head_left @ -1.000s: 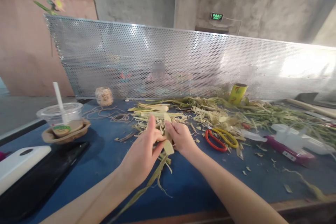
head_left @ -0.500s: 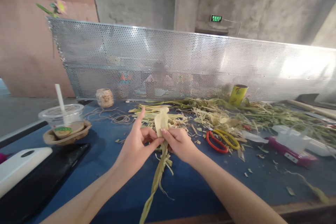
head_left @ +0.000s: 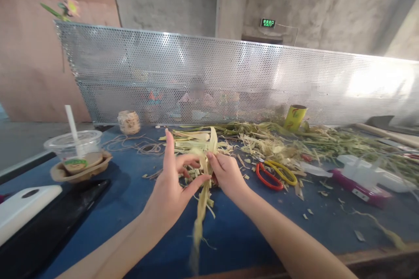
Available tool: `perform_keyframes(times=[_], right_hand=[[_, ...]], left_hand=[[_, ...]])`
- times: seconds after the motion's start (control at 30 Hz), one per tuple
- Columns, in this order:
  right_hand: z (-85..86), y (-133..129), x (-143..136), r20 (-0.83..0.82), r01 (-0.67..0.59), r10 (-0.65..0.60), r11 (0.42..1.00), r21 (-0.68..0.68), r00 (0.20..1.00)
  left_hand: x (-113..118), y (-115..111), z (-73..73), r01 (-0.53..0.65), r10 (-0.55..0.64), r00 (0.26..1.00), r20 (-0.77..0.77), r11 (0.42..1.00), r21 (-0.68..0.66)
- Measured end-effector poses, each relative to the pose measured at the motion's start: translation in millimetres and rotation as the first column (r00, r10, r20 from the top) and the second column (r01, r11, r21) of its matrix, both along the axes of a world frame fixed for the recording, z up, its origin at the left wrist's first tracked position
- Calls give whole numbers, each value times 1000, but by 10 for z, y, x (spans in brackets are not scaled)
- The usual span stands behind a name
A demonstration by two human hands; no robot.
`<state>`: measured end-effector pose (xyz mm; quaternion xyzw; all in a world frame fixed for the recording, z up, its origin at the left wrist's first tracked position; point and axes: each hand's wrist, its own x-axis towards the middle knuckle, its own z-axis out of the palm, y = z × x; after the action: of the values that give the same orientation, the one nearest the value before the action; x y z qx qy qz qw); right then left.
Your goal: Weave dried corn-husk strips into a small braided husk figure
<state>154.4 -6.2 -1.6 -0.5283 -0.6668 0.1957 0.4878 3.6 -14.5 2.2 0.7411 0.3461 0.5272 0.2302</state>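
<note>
Between my hands is a pale green-yellow corn husk braid [head_left: 202, 202], its long tail hanging toward the table's front edge and blurred at the end. My right hand [head_left: 227, 176] pinches a husk strip [head_left: 213, 138] between thumb and index finger near the top of the braid; the strip's free end sticks up. My left hand [head_left: 175, 183] is at the braid's left side, thumb against it and middle fingers curled around a blurred strand. Its index finger points up. The fingertips of both hands partly hide where the strips cross.
Loose husks [head_left: 190, 135] pile up behind my hands. Scissors with red and yellow handles [head_left: 270, 176] lie to the right, beside a purple-and-white box [head_left: 360, 187]. At left are a lidded cup with a straw [head_left: 77, 157], a black tablet-like slab [head_left: 49, 226] and twine [head_left: 140, 144].
The husk strip in my right hand has turned from broad and flat to narrow and upright, shifting right. My left fingers have spread a little, and the braid's tail has swung right.
</note>
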Motion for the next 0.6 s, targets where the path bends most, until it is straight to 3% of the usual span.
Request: perform_keyframes(times=[0.1, 0.2, 0.43, 0.6], right_hand=[[6, -32, 4, 112, 33, -44, 994, 103, 993], [7, -55, 8, 125, 4, -22, 989, 145, 992], [39, -66, 0, 125, -144, 137, 989, 42, 983], [20, -67, -66, -72, -165, 165, 986, 3, 984]], left_hand=[[7, 17, 35, 146, -144, 989, 33, 931, -335], [5, 10, 69, 193, -165, 981, 101, 872, -449], [-15, 14, 131, 107, -74, 992, 99, 913, -393], [-15, -23, 71, -56, 51, 996, -80, 996, -71]])
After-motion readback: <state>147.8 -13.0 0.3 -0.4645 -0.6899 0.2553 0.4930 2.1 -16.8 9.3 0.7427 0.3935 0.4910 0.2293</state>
